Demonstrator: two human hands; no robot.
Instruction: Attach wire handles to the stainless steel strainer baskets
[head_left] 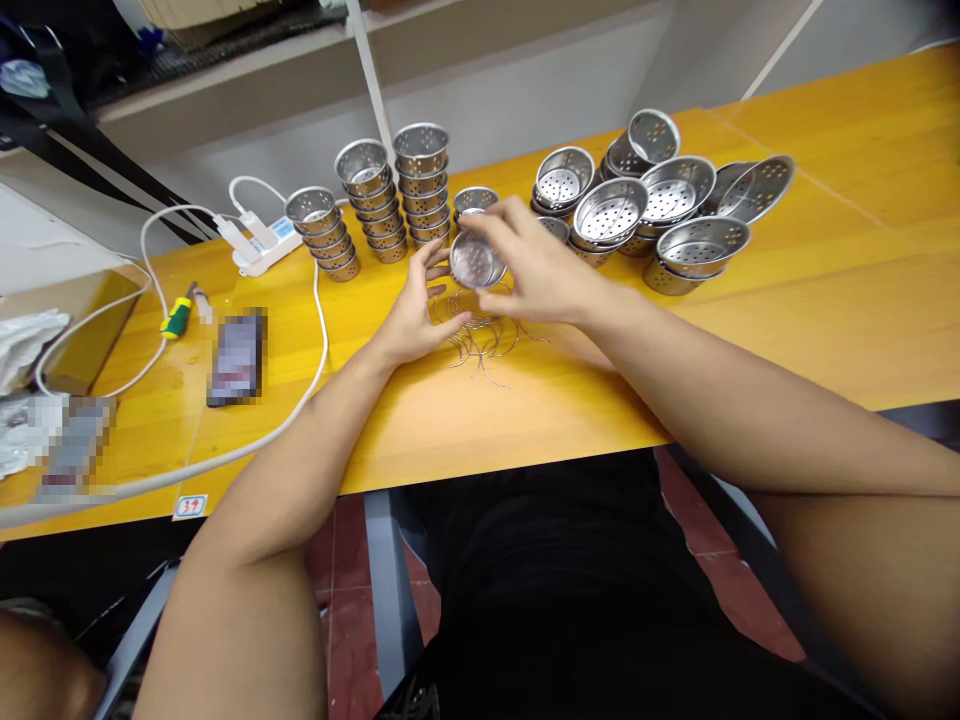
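A small perforated metal cup [478, 262] is tilted with its round face toward me above the middle of the table. My right hand [529, 262] grips it, thumb below and fingers over the top. Close by on the left, my left hand [421, 310] is open, thumb and fingers apart; whether its fingertips touch the cup, I cannot tell. Under the cup lie several thin curved metal wires [484, 350] in a loose tangle. Just behind the held cup stands another perforated cup [475, 198], partly hidden by my right hand.
Stacks of perforated cups [422, 185] stand at the back. Looser, tilted cups [611, 212] crowd the right. On the left are a power strip [268, 246], a white cable [322, 330], a green-and-yellow screwdriver [177, 317] and a blurred phone [237, 358].
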